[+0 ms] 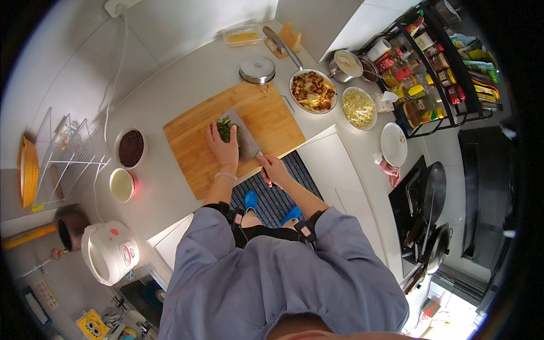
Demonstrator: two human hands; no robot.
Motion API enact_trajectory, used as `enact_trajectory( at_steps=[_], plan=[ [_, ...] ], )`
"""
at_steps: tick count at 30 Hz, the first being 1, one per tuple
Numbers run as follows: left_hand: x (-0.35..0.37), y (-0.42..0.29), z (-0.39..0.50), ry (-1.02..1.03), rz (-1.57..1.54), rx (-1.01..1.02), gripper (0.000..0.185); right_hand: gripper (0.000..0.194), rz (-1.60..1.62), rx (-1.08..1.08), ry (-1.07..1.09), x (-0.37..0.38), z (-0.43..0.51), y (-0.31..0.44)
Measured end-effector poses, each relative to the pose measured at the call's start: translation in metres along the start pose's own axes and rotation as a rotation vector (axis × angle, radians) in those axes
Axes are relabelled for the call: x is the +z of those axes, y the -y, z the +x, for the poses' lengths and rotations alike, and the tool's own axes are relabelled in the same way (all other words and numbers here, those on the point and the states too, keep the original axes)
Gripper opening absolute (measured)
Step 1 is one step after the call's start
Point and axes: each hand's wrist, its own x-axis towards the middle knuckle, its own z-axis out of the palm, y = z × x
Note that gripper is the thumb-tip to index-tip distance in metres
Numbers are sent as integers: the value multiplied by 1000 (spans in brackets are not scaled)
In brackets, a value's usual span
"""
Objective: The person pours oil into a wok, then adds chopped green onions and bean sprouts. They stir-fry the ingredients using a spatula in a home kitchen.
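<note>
A wooden cutting board [191, 148] lies at the counter's front edge. On it is a small heap of chopped green vegetable [226, 129], with my left hand [223, 146] spread over its near side, fingers and thumb around it. My right hand [273, 169] is shut on the handle of a cleaver [245, 134], at the board's front edge. The cleaver's broad blade lies on the board, right beside the greens. Part of the heap is hidden under my left hand.
Behind the board stand a round metal lid [257, 69] and a bowl of cooked food [313, 91]. Bean sprouts fill a bowl [359, 108] at the right, near an empty plate [394, 144]. At the left are a bowl of dark food [131, 148], a pale bowl [122, 185] and a rice cooker [110, 253].
</note>
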Motion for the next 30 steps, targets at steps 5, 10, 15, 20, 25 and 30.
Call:
enact_trajectory(
  at_steps=[5,10,15,20,25,30],
  plan=[
    [2,1,2,-47,-112,29,58,36,18,-67,97,17,-3,-6],
    [0,-5,0,-69,-150,73,52,36,112,-64,120,21,-11,-6],
    [11,-43,-15,-43,-109,197,52,33,218,-59,46,2,-35,-2],
    [49,-126,-57,163,-225,341,52,38,242,-107,-146,-59,-86,5],
    [110,-214,-134,349,-179,573,51,36,354,-157,-385,-134,-168,2],
    [201,-306,-247,559,-484,714,47,40,468,-231,-741,-218,-257,-13]
  ],
)
